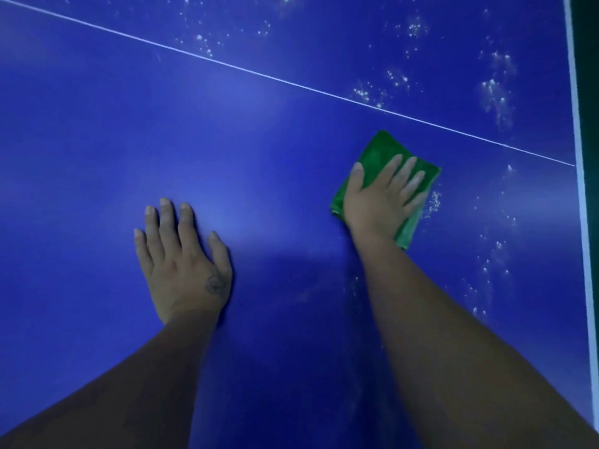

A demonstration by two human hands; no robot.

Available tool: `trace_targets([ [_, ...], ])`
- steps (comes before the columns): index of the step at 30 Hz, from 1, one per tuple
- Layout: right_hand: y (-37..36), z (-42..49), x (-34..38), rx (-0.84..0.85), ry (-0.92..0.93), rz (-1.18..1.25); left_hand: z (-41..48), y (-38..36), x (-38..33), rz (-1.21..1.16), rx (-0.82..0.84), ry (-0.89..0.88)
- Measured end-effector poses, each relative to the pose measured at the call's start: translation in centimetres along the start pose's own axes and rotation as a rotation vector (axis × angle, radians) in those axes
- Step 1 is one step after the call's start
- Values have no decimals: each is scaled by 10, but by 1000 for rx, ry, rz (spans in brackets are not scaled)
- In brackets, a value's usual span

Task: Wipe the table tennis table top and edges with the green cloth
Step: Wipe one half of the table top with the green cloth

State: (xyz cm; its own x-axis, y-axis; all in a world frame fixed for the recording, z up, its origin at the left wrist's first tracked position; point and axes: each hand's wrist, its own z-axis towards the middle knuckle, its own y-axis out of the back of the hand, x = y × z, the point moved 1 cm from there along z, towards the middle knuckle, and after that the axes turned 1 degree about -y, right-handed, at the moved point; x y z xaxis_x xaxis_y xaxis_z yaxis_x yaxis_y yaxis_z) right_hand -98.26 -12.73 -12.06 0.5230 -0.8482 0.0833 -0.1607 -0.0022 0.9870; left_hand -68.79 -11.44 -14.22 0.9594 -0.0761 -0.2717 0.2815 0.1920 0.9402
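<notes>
Table tennis table (97, 124) in deep blue fills nearly everything I can see from here, its top glossy under the light. Toward the left, the person's left hand (183, 264) lies palm down on the bare surface, fingers straight and a little spread, holding nothing. A thin white line (259, 74) crosses the top on a slant, running from the upper left down toward the right edge, well beyond both hands. Right of centre, the right hand (379, 199) presses flat on the green cloth (379, 153), fingers straight and laid across it rather than curled round it. That cloth is folded into a rough rectangle and lies on the table top just short of the white line, its corners showing past the fingertips and below the wrist. A small wet, foamy patch (432, 202) sits right beside the cloth's right side. Further right and above the line, pale droplets (496, 92) are scattered in clusters over the blue. At the far right, a white stripe (580, 176) marks the table's edge.
</notes>
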Motion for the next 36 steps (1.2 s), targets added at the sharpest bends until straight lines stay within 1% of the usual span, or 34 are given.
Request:
trace_targets([
  [1,-3,-12,16,-8,20,9,0,0,0,-1,0,-4],
  [2,-8,-26,31,-14,78,9,0,0,0,-2,-3,-6],
  [5,-22,-78,55,-36,333,-41,-1,-2,3,-2,-27,-7],
  [8,-25,-109,28,-68,561,-46,-1,-4,4,-5,-25,-18],
  [10,-20,-108,-8,-80,726,-65,-1,-4,4,-6,-20,-15],
  [11,-17,-101,-28,-77,779,-89,-2,-3,5,-8,-14,-10],
  [12,-13,-91,-46,-64,790,-109,-2,-3,4,-10,-9,-5],
  [13,-8,-78,-62,-46,759,-120,-2,-3,4,-11,-2,-2],
  [14,-3,-65,-74,-23,690,-127,-1,-3,4,-11,5,-1],
  [16,3,-43,-82,6,484,-124,-1,-4,5,-13,16,0],
  [19,1,-36,-53,-13,186,-79,-1,-4,6,-12,18,0],
  [20,-1,-38,-37,-20,125,-56,-1,-5,6,-12,18,-1],
  [21,-4,-44,-20,-24,102,-39,-1,-5,7,-10,22,-2],
  [23,-11,-64,8,-22,172,-45,-1,-6,7,-2,32,1],
  [26,-20,-117,18,-53,376,-75,-1,-6,8,-2,37,5],
  [28,-22,-150,-5,-75,521,-89,-1,-5,7,-5,38,5],
  [30,-20,-158,-42,-29,662,-112,-1,-5,7,-7,53,11],
  [31,-17,-152,-60,-8,704,-119,0,-5,7,-7,66,17],
  [33,-9,-129,-85,-4,681,-135,0,-3,6,-1,88,25],
  [34,-6,-117,-91,-5,618,-136,0,-1,6,4,96,24],
  [36,-4,-97,-92,-7,434,-126,1,1,5,4,115,21],
])
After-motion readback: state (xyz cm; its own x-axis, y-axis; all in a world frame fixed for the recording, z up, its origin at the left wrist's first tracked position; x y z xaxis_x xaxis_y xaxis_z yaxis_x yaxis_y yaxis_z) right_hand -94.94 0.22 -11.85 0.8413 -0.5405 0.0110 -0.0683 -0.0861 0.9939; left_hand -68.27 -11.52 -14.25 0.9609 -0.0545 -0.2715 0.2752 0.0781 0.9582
